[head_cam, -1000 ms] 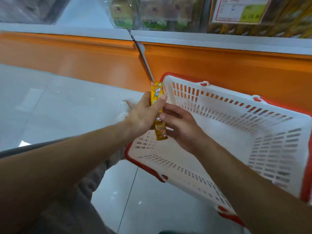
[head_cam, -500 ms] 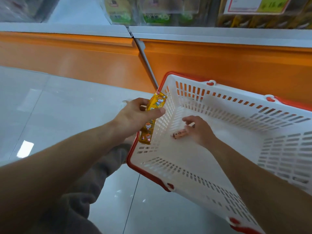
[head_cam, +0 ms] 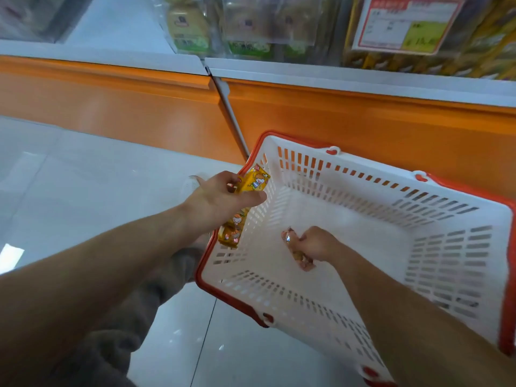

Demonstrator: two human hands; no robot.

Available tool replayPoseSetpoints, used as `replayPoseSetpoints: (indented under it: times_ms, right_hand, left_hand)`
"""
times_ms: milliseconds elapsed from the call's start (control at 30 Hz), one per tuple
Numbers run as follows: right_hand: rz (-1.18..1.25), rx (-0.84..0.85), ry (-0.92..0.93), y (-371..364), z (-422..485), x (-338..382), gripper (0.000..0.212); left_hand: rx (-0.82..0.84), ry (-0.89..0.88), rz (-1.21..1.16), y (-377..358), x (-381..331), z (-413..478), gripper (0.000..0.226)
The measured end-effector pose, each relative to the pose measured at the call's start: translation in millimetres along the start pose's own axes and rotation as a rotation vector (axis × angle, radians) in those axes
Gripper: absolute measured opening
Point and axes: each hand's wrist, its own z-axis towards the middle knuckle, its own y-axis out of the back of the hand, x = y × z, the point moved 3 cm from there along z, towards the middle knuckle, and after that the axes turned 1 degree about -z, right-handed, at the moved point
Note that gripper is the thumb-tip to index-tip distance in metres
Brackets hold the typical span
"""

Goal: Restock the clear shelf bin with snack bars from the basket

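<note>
At basket (head_cam: pixel 363 196) rim: left hand (head_cam: pixel 220 199) grips yellow cartoon-print bars (head_cam: pixel 255 181); right hand (head_cam: pixel 315 243) inside grips pinkish bar (head_cam: pixel 290 238); text unreadable.

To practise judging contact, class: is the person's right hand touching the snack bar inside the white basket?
Touching. The head view shows the right hand gripping the snack bar, fingers curled round it, low inside the white basket.

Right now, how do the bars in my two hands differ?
The yellow bar in the left hand shows a cartoon; the pinkish bar in the right hand is blurred. The yellow bar is up at the basket rim; the pinkish bar is low, near its floor. Both are wrapped and gripped.
</note>
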Motion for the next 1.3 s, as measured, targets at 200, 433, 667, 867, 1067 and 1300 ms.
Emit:
replayPoseSetpoints:
  times_ms: [200,433,667,867,1067,1300]
  right_hand:
    - [0.476,-0.089,0.097,75.5,-84.7,52.8,0.029]
    - [0.679,-0.263,0.395,160.3,-233.9,107.3,0.031]
    - [0.815,-0.509,0.549,186.8,-300.4,97.3,0.026]
    - [0.852,-0.641,0.551,191.9,-282.7,109.9,0.021]
    - [0.648,-0.629,0.636,205.5,-267.4,122.0,0.025]
    - [0.857,-0.374,0.540,217.1,-255.4,133.3,0.028]
  left_hand:
    - [-0.009,-0.048,-0.153,-9.5,-50.9,-29.1,0.091]
    - [0.073,-0.225,-0.318,-10.5,-143.8,-78.3,0.024]
    - [0.192,-0.424,-0.609,-38.0,-186.5,-112.8,0.045]
    - [0.170,-0.468,-0.656,-57.5,-189.0,-95.5,0.053]
    - [0.083,-0.488,-0.649,-52.2,-196.4,-68.5,0.058]
    - [-0.099,-0.594,-0.341,-37.7,-202.8,-53.1,0.059]
